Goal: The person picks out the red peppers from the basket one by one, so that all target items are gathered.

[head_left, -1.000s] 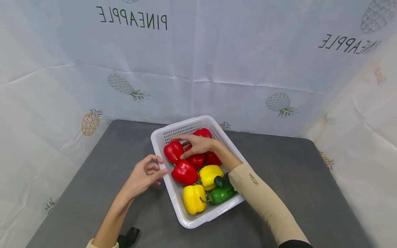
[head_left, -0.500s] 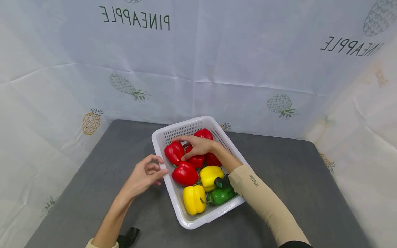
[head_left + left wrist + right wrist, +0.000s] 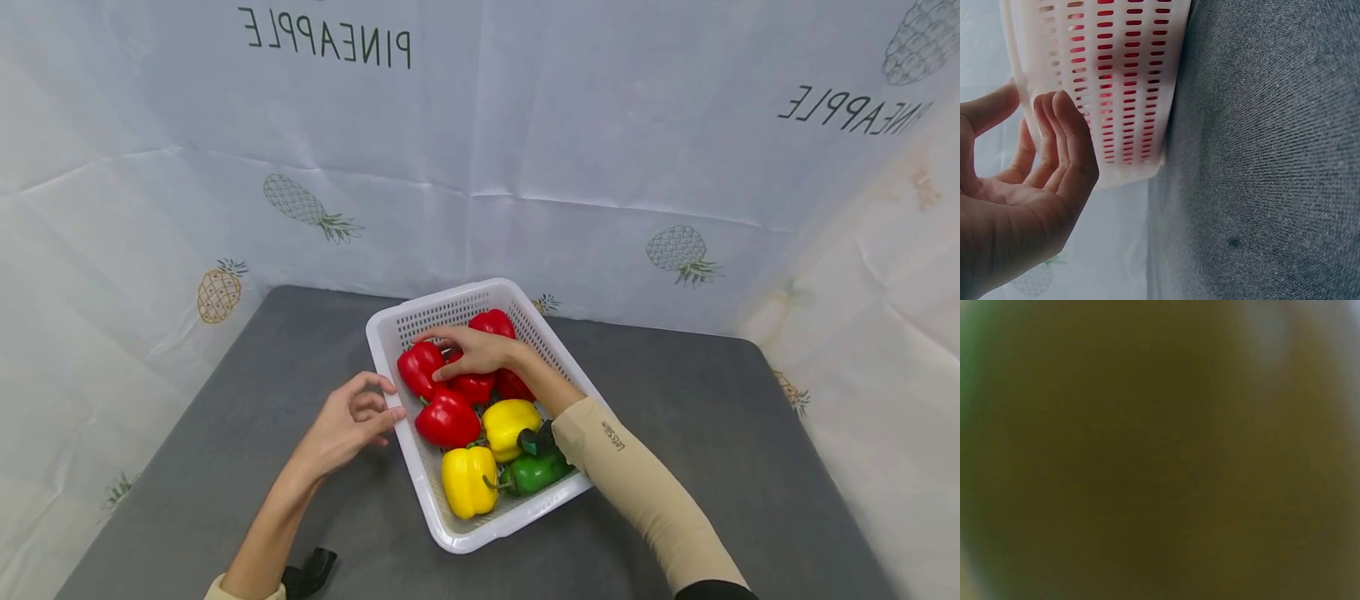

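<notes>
A white perforated basket [image 3: 525,518] holding several bell peppers stands at an angle on the dark table. My left hand [image 3: 347,429] pinches its left rim; in the left wrist view the thumb meets the rim and the fingers curl by the slotted wall [image 3: 1125,75]. Reaching in from the right, my right hand [image 3: 480,350] grips the leftmost red bell pepper [image 3: 417,365], thumb on its near right side, fingers behind and partly hidden. In front of it lies another red bell pepper [image 3: 447,421]. The right wrist view is a dark yellowish blur.
More red bell peppers [image 3: 492,322] lie under and behind my right hand. Two yellow bell peppers [image 3: 468,483] and a green pepper [image 3: 534,473] fill the basket's near end. A pineapple-print cloth [image 3: 570,167] hangs behind the dark grey table [image 3: 675,400].
My right thumb has shifted slightly left on the red bell pepper. The left hand, basket and other peppers stay in place.
</notes>
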Available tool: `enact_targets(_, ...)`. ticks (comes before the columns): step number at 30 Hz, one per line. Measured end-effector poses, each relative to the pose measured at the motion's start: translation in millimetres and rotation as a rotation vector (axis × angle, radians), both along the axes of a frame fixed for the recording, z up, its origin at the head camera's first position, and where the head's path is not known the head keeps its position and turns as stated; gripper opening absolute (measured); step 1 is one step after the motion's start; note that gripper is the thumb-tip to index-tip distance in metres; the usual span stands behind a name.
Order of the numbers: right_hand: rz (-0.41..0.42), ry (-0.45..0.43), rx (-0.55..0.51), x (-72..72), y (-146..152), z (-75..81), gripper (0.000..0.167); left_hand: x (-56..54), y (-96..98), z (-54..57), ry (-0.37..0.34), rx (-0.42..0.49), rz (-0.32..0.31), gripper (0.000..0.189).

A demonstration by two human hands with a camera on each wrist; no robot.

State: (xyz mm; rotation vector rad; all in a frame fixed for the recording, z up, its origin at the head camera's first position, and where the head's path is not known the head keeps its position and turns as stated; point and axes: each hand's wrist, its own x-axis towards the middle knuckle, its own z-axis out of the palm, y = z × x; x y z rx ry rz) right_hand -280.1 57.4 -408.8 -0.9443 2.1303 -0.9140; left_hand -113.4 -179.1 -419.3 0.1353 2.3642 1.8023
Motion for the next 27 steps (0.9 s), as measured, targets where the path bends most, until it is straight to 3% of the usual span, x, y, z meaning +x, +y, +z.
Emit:
enact_targets(14,-0.002,0.015,-0.066,0.9,-2,-1.4,0.071,0.8,1.4,1.0,0.008,-0.017,0.002,0.047)
enact_targets(27,-0.048,0.014,-0.190,0.4,4,12.3,0.070,1.2,0.6,0.9,0.002,-0.011,0.002,0.048)
